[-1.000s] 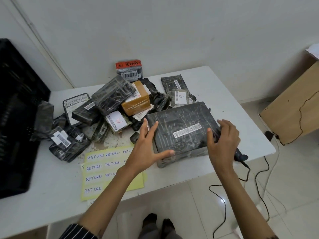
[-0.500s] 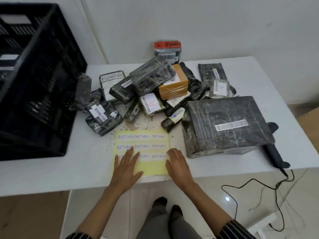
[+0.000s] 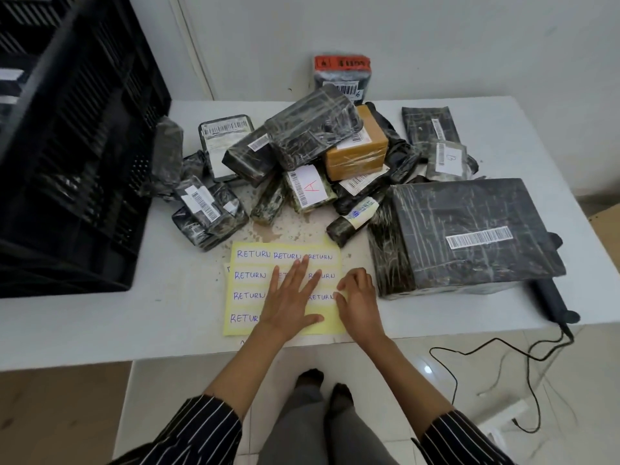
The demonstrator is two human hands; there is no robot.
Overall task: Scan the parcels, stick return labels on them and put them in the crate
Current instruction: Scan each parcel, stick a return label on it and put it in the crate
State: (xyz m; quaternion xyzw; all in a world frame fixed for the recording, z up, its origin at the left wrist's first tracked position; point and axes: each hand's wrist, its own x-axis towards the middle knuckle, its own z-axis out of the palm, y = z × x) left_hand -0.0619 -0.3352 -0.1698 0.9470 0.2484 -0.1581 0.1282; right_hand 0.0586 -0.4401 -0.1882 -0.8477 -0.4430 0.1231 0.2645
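Label sheet (image 3: 248,286) lies flat near the front edge of the surface (image 3: 100,327), straight ahead of the person, w/ both hands on it. L hand (image 3: 291,298) is spread flat, fingers (image 3: 298,273) straight & pointing away, palm pinning the sheet's middle; it holds nothing. R hand (image 3: 359,302) sits at the sheet's right edge, fingers (image 3: 352,278) bent, tips down on the right-hand column of labels. Can't tell whether a label corner is pinched or only touched.

Labels run w/ long axis left-right, in rows, so the outer end of a right-column label is directly under the R fingertips. R hand is the nearer one for peeling, prob. while L holds the sheet down.

Big parcel (image 3: 469,209) stands just right of the sheet, near R hand but apart from it, barcode (image 3: 479,237) face up, long side left-right. It's likely the one due a label: short reach, nothing btwn. Scanner (image 3: 550,298) lies at its near-right corner.

Pile of smaller parcels (image 3: 312,142) sits behind the sheet; one small roll (image 3: 352,219) lies just beside the sheet's far-right corner. Crate (image 3: 77,156) is far left, well apart from the big parcel, so a carry would cross over the sheet. L hand is nearer the crate.
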